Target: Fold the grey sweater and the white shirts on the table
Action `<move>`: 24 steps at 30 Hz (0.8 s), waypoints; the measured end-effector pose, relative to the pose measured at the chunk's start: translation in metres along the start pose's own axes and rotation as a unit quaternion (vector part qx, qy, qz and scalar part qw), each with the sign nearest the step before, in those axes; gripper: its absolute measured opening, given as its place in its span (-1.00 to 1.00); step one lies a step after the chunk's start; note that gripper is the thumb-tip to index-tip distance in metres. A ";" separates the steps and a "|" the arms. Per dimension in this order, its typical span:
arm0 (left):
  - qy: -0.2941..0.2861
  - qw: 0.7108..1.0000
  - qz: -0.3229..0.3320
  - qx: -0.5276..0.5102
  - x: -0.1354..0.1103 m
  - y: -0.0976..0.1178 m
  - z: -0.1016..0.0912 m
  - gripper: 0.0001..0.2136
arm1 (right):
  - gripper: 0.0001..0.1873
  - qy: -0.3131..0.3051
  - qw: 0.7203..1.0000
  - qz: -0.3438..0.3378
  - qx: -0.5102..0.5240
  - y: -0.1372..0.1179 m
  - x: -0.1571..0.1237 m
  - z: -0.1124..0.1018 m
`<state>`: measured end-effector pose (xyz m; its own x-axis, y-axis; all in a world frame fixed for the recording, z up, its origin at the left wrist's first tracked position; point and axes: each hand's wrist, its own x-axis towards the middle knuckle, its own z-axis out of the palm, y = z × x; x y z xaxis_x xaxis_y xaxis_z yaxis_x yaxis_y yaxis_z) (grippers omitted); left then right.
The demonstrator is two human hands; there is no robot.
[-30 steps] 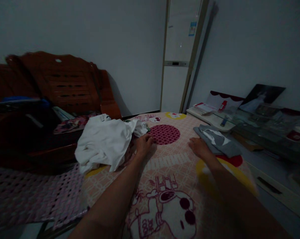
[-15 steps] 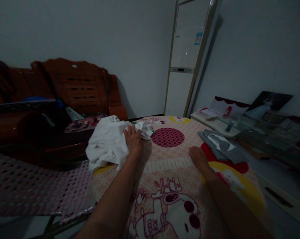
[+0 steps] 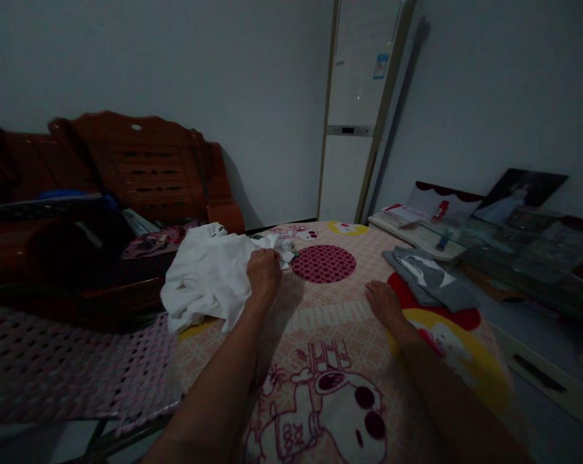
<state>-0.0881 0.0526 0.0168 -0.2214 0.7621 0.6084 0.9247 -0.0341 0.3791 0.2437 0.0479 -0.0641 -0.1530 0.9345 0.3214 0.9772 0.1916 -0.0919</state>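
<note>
A crumpled white garment (image 3: 205, 274) lies on the left side of the covered table. My left hand (image 3: 264, 274) is at its right edge, fingers curled closed on the fabric; the fingertips are hidden. Bits of green show in the cloth just beyond that hand. Resting on the patterned tablecloth (image 3: 327, 322), my right hand (image 3: 382, 301) is open and flat, holding nothing. To its right sits a folded grey garment (image 3: 419, 283) with a white patch on top, apart from the hand.
A wooden bench (image 3: 146, 171) with cloths on it stands behind on the left. Closer is a pink woven chair (image 3: 78, 367). A tall white air conditioner (image 3: 352, 109) fills the corner. On the right, a glass-topped stand (image 3: 508, 251) carries papers, a red bottle and a picture.
My left hand has gone from spread flat on the white garment to curled closed at its edge. My right hand stays in place; the view has shifted slightly.
</note>
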 end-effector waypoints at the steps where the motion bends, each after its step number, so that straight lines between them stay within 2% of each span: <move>1: 0.001 1.000 0.010 -0.001 -0.002 0.005 0.001 -0.81 | -0.64 0.002 1.000 -0.002 0.002 0.000 0.000 0.001; 4: 0.038 0.999 0.024 0.007 -0.004 0.008 0.000 -0.81 | -0.65 0.006 1.000 -0.007 0.006 0.001 0.000 0.002; 7: 0.072 0.997 0.005 0.027 -0.002 -0.004 -0.004 -0.70 | -0.65 0.000 1.000 -0.005 0.002 0.000 -0.001 0.000; 10: 0.055 0.997 -0.008 0.050 0.000 -0.018 -0.007 -0.66 | -0.65 -0.006 1.000 -0.001 0.000 -0.001 -0.001 -0.002; 16: 0.035 0.999 -0.018 0.038 0.006 -0.030 -0.006 -0.78 | -0.65 -0.002 1.000 -0.010 0.002 0.000 -0.001 -0.003; 21: 0.049 0.998 -0.040 0.011 0.009 -0.025 -0.008 -0.75 | -0.65 -0.006 1.000 -0.001 0.005 -0.003 -0.001 -0.005; 24: 0.065 0.996 -0.017 -0.052 0.006 -0.013 -0.010 -0.76 | -0.65 -0.003 1.000 0.006 0.008 -0.003 0.000 -0.002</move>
<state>-0.1050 0.0510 0.0228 -0.2959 0.6745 0.6764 0.8806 -0.0819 0.4668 0.2414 0.0468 -0.0616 -0.1415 0.9384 0.3152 0.9765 0.1847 -0.1114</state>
